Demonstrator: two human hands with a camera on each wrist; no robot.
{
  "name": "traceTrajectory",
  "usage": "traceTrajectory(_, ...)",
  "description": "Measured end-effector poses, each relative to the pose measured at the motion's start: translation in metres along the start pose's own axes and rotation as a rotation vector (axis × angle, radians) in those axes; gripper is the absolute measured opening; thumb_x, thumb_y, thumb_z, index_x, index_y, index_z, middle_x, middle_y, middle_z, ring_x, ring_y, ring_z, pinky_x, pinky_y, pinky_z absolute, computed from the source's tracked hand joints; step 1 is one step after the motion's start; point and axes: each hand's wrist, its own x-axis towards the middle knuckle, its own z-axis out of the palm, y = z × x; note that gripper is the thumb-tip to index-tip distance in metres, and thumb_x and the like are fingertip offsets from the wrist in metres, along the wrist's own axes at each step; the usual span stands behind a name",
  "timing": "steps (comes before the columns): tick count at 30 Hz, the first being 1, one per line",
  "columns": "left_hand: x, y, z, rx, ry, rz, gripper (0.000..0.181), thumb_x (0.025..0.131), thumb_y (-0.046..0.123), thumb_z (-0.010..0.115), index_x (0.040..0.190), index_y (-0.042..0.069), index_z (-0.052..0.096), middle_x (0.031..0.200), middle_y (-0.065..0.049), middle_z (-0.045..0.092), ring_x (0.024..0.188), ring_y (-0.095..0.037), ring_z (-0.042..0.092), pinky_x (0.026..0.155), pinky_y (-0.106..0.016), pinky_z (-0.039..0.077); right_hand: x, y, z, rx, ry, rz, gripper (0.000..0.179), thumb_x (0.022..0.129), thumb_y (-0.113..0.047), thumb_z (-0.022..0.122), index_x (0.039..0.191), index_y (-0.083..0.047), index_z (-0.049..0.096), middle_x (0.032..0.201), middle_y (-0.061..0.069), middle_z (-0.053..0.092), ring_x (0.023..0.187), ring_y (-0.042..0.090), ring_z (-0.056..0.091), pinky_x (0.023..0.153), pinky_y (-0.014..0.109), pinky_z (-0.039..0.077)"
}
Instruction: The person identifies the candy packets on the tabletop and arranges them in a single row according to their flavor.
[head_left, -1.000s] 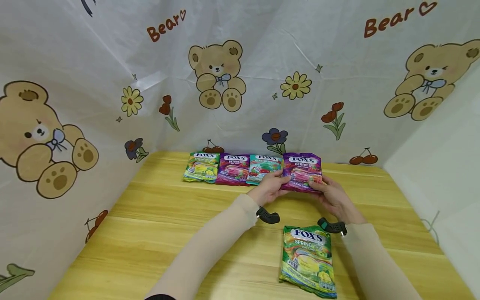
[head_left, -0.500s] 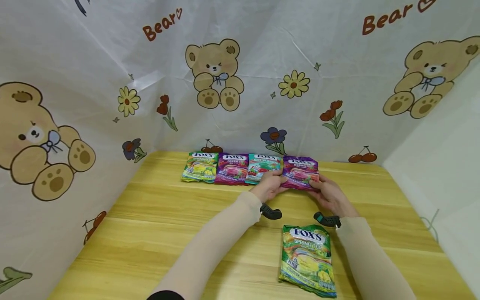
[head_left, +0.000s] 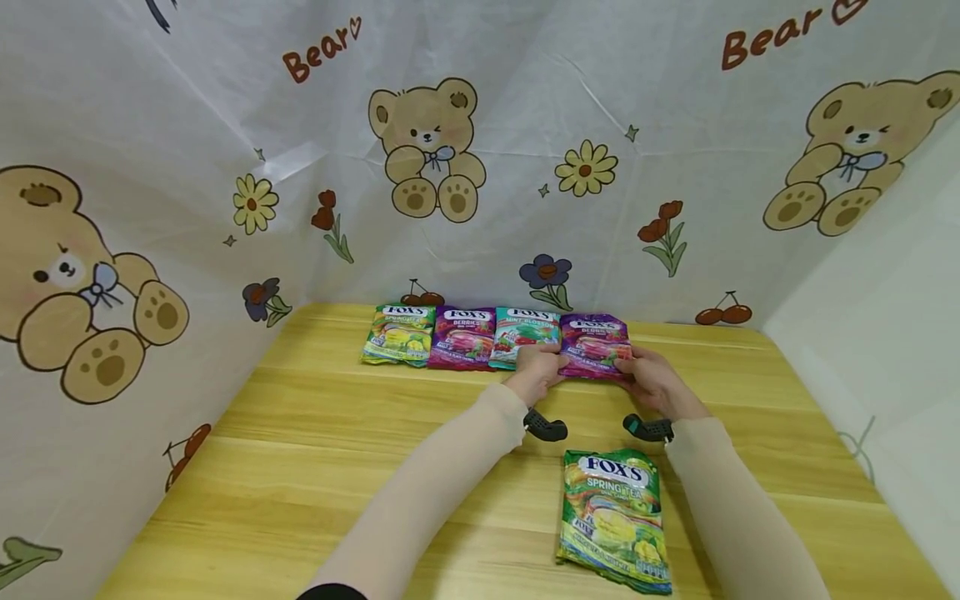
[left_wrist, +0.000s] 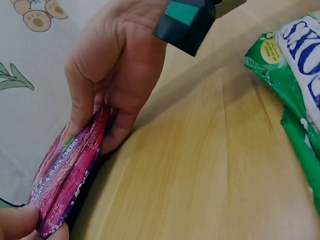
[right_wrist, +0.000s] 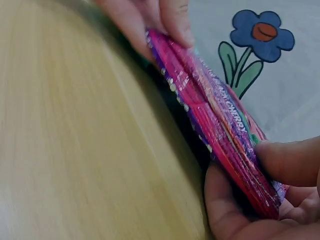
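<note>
A purple Fox's Berries candy bag [head_left: 596,346] is at the right end of a row of bags at the back of the table. My left hand [head_left: 536,371] pinches its near left corner, and my right hand [head_left: 657,383] grips its right side, thumb on the front. In the left wrist view the candy bag [left_wrist: 67,170] tilts, its near edge raised off the wood. The right wrist view shows the right thumb [right_wrist: 292,162] on top of the bag [right_wrist: 215,125] and the fingers underneath. Left of it lies a teal Mint Blossom bag [head_left: 525,333], partly hidden by the left hand.
Further left in the row are another purple Berries bag [head_left: 462,337] and a green Spring Tea bag [head_left: 397,335]. A second Spring Tea bag [head_left: 613,521] lies nearer, between the forearms. A bear-printed curtain [head_left: 480,258] hangs behind the wooden table [head_left: 337,450].
Both hands have lowered the purple Berries bag and shifted it slightly left, up against the teal bag. The other bags stay put; the head view has shifted a little.
</note>
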Motion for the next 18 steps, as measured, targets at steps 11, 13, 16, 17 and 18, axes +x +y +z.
traceTrajectory(11, 0.0, 0.003, -0.008, -0.014, 0.019, -0.019, 0.029, 0.091, 0.0, 0.076, 0.119, 0.005, 0.076, 0.126, -0.012, 0.07, 0.109, -0.026, 0.073, 0.092, -0.036, 0.063, -0.001, 0.001, -0.003, -0.233, 0.088, -0.011, 0.071, 0.108, -0.023, 0.054, 0.165, -0.007, 0.014, 0.169, 0.024, 0.021, 0.148, 0.036, 0.034, 0.128, 0.048, 0.03)
traceTrajectory(13, -0.004, 0.003, -0.011, -0.043, 0.006, -0.005, 0.029, 0.092, -0.001, 0.075, 0.12, 0.004, 0.076, 0.123, -0.013, 0.071, 0.11, -0.027, 0.073, 0.094, -0.037, 0.062, -0.003, 0.001, -0.004, -0.262, 0.105, -0.017, 0.071, 0.108, -0.024, 0.054, 0.165, -0.008, 0.015, 0.169, 0.025, 0.021, 0.148, 0.037, 0.032, 0.128, 0.05, 0.029)
traceTrajectory(16, -0.004, 0.002, -0.019, -0.13, -0.061, -0.001, 0.032, 0.092, -0.003, 0.073, 0.124, -0.001, 0.073, 0.124, -0.017, 0.072, 0.111, -0.027, 0.073, 0.098, -0.038, 0.061, -0.007, 0.002, -0.008, -0.257, 0.111, -0.034, 0.068, 0.109, -0.022, 0.052, 0.165, -0.007, 0.017, 0.168, 0.026, 0.021, 0.148, 0.038, 0.032, 0.127, 0.05, 0.03)
traceTrajectory(17, -0.003, 0.002, -0.022, -0.16, -0.091, -0.01, 0.033, 0.093, -0.003, 0.072, 0.126, -0.002, 0.072, 0.126, -0.019, 0.071, 0.113, -0.027, 0.072, 0.099, -0.038, 0.06, -0.009, 0.002, -0.009, -0.258, 0.113, -0.038, 0.067, 0.109, -0.023, 0.051, 0.165, -0.006, 0.017, 0.168, 0.026, 0.021, 0.148, 0.038, 0.032, 0.127, 0.05, 0.03)
traceTrajectory(18, -0.002, 0.001, -0.025, -0.185, -0.116, -0.022, 0.035, 0.093, -0.004, 0.071, 0.128, -0.002, 0.07, 0.127, -0.019, 0.07, 0.114, -0.027, 0.072, 0.1, -0.037, 0.059, -0.01, 0.002, -0.011, -0.266, 0.11, -0.045, 0.067, 0.109, -0.025, 0.05, 0.165, -0.006, 0.018, 0.168, 0.026, 0.021, 0.148, 0.039, 0.033, 0.127, 0.05, 0.03)
